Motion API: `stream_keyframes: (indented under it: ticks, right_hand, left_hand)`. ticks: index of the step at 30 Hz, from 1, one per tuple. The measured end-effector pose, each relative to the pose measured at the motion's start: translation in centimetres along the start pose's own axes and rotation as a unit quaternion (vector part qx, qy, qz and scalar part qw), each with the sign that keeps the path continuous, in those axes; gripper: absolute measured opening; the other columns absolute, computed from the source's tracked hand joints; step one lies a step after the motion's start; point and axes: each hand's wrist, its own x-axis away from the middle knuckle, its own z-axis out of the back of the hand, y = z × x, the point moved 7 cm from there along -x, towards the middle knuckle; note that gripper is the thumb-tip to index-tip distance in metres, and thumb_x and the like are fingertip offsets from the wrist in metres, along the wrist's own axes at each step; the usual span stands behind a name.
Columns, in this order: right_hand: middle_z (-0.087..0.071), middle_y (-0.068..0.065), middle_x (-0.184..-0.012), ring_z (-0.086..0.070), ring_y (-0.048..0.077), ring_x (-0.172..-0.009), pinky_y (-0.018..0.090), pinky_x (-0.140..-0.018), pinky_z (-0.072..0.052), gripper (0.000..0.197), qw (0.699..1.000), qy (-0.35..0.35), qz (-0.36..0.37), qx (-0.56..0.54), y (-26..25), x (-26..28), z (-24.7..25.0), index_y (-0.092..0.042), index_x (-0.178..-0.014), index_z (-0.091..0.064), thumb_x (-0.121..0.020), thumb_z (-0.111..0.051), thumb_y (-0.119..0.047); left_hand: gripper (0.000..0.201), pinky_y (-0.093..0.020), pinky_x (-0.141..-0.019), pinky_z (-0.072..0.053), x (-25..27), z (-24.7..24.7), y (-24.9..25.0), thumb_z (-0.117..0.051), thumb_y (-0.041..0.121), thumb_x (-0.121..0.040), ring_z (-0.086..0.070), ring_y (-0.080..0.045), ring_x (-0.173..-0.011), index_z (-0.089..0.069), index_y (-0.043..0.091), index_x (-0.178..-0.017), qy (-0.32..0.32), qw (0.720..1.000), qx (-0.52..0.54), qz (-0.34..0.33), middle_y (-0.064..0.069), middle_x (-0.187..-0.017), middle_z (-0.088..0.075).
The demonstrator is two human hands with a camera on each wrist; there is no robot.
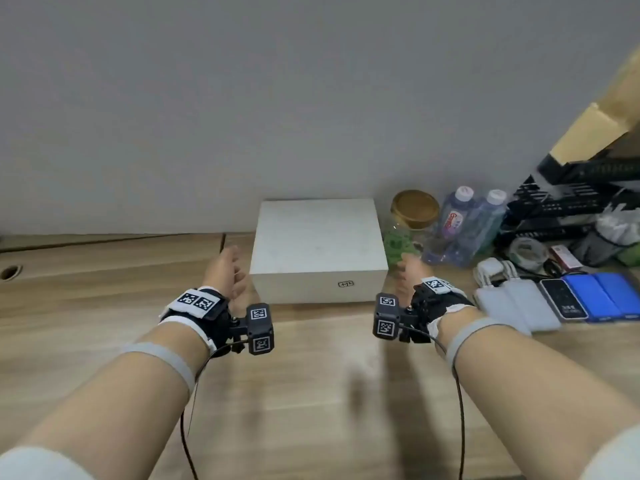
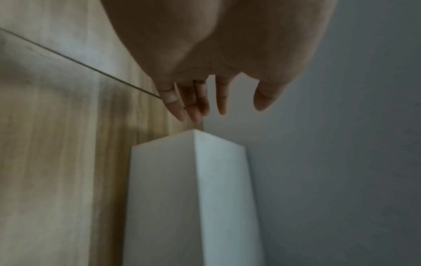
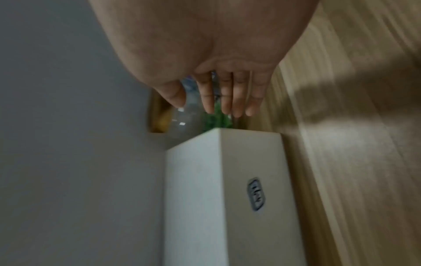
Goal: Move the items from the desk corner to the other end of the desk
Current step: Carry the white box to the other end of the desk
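A flat white rectangular cardboard box (image 1: 318, 249) with a small dark logo on its near face is seen resting on the light wood-grain desk (image 1: 311, 375), its far edge close to the grey wall (image 1: 277, 98).

The left hand (image 1: 227, 271) is held just beside the box's left side, fingers straight and loosely spread, palm turned toward the box. Nothing is gripped; in the left wrist view a gap is seen between the fingertips (image 2: 196, 111) and the box's near corner. Contact cannot be confirmed from the head view.

The right hand (image 1: 408, 271) is held just beside the box's right side, fingers extended and close together, nothing held. In the right wrist view the fingertips (image 3: 237, 109) are seen just past the box's corner, apart from it.

Right of the box, near the wall, a clear glass jar with a gold lid (image 1: 412, 223) and green contents is located, with two clear plastic water bottles with white caps (image 1: 471, 226) just beside it. Further right: a black mesh rack (image 1: 568, 199), a roll of tape (image 1: 528, 252), white chargers with cables (image 1: 495, 271), grey slim power banks (image 1: 512, 306), a dark rectangular device (image 1: 562, 303) and a blue flat case (image 1: 602, 296) laid side by side.

A round cable hole (image 1: 10, 271) is seen at the desk's far left.
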Motion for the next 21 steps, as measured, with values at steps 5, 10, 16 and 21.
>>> stream_keyframes:
  ticks: [5, 10, 16, 21]
  right_hand:
    - [-0.069, 0.010, -0.105, -0.066, 0.027, -0.089, 0.037, -0.075, -0.056, 0.042, 0.997, -0.012, -0.056, -0.041, 3.2, -3.2, -1.9, -0.013, -0.114, -0.061, -0.094, -0.050, -0.047]
    - [-0.071, 0.007, -0.082, -0.066, 0.026, -0.078, 0.034, -0.079, -0.052, 0.036, 0.999, 0.005, -0.038, -0.021, 3.7, -4.3, -2.6, -0.012, -0.088, -0.065, -0.092, -0.051, -0.045]
    - [-0.070, 0.012, -0.110, -0.063, 0.035, -0.109, 0.053, -0.106, -0.045, 0.037, 1.000, 0.003, 0.024, 0.015, 4.3, -6.9, -2.2, -0.020, -0.081, -0.065, -0.072, -0.042, -0.047]
    - [-0.072, -0.003, -0.065, -0.063, 0.023, -0.081, 0.040, -0.093, -0.047, 0.030, 0.999, 0.011, -0.009, -0.051, 2.5, -3.1, -3.1, -0.021, -0.076, -0.067, -0.091, -0.051, -0.041]
  left_hand:
    - [0.045, -0.038, -0.092, -0.052, -3.5, -2.1, -5.2, -0.045, 0.046, -0.100, -0.063, -0.027, -0.113, -0.058, 0.017, -0.131, -0.068, 0.995, 0.054, 0.058, -0.011, -0.122, -0.067]
    - [0.042, -0.036, -0.092, -0.053, -5.3, -2.9, -7.4, -0.044, 0.042, -0.098, -0.062, -0.024, -0.119, -0.062, 0.023, -0.131, -0.053, 0.996, 0.058, 0.048, -0.005, -0.125, -0.069]
    - [0.040, -0.032, -0.087, -0.051, -5.9, -2.9, -6.9, -0.042, 0.043, -0.097, -0.063, -0.020, -0.115, -0.061, 0.031, -0.129, -0.029, 0.999, 0.023, 0.035, 0.001, -0.122, -0.071]
    - [0.030, -0.035, -0.094, -0.048, -5.0, -3.8, -6.2, -0.045, 0.051, -0.094, -0.063, -0.018, -0.104, -0.067, 0.034, -0.106, -0.037, 0.997, 0.046, 0.049, 0.004, -0.110, -0.073]
